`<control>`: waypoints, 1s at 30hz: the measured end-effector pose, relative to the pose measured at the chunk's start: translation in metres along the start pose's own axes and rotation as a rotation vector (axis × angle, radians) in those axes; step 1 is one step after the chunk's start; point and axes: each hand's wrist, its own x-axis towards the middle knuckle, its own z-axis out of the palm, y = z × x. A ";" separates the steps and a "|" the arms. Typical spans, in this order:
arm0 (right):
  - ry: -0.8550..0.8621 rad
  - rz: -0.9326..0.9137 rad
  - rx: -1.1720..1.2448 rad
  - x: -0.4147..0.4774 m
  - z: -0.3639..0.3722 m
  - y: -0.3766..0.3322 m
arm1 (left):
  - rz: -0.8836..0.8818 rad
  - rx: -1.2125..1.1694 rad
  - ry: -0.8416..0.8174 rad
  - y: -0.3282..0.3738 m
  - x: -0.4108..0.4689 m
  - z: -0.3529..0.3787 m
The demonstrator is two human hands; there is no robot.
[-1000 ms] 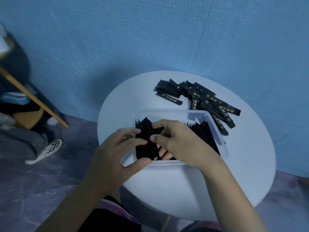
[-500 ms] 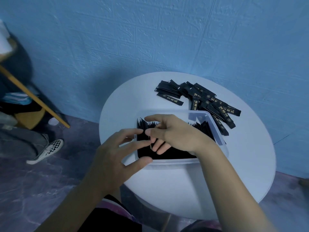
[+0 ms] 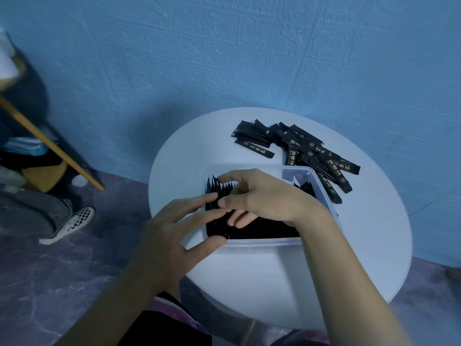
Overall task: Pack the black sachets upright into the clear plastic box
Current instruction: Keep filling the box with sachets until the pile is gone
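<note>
A clear plastic box [image 3: 262, 242] stands on the round white table [image 3: 369, 236]. Rows of black sachets [image 3: 264, 231] stand upright inside it. My right hand [image 3: 259, 196] reaches over the box, fingers curled down among the upright sachets near its left end. My left hand [image 3: 174, 233] sits at the box's left front corner, thumb on the near rim and fingertips touching the sachet tops. A loose pile of black sachets [image 3: 299, 148] with gold print lies flat behind the box.
A blue textured wall rises behind the table. On the floor at left are another person's leg and checkered shoe [image 3: 72, 224], beside a slanted wooden leg [image 3: 50, 143]. The table's right side [image 3: 374, 258] holds nothing else.
My right hand has shifted back and left over the box, its fingers now pressing the left rows of sachets. My left hand stays at the box's corner.
</note>
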 end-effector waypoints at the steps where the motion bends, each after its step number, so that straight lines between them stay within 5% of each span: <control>1: 0.003 -0.003 0.016 0.000 0.000 0.000 | 0.003 -0.005 0.005 0.000 0.000 0.000; 22: -0.007 -0.069 0.033 0.006 0.000 0.007 | 0.009 0.039 -0.055 -0.002 -0.002 0.002; 30: 0.127 -0.097 -0.009 -0.009 -0.013 0.019 | -0.052 0.035 -0.022 0.002 -0.003 0.006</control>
